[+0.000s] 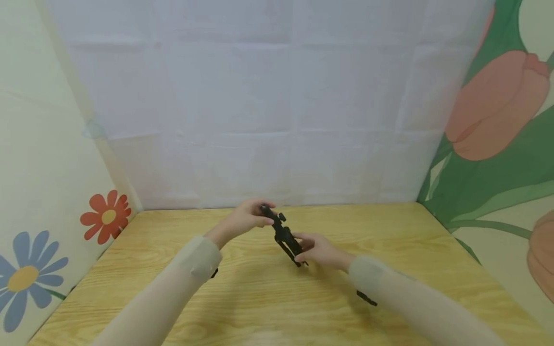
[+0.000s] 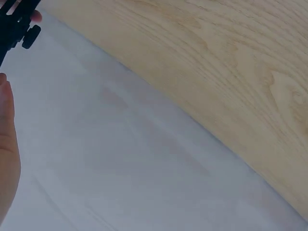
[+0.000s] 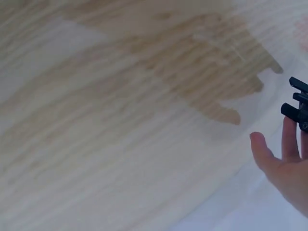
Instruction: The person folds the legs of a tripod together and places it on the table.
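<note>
A small black tripod (image 1: 285, 235) is held at a slant above the table, its upper end to the left and its narrow legs pointing down to the right. My left hand (image 1: 252, 215) pinches its upper end beside a small knob (image 1: 282, 217). Lower down, my right hand (image 1: 319, 250) holds the legs between thumb and fingers. The left wrist view catches only part of the tripod (image 2: 14, 29) and a thumb (image 2: 6, 125) at the left edge. Leg ends (image 3: 291, 111) meet the fingers of my right hand (image 3: 288, 168) in the right wrist view.
Under both hands lies a wood-grain table (image 1: 259, 298). A white cloth (image 1: 277, 105) hangs behind its far edge. Flower-printed cloths (image 1: 39, 144) stand along the left and right sides. Shadows of the arms and hands fall on the tabletop.
</note>
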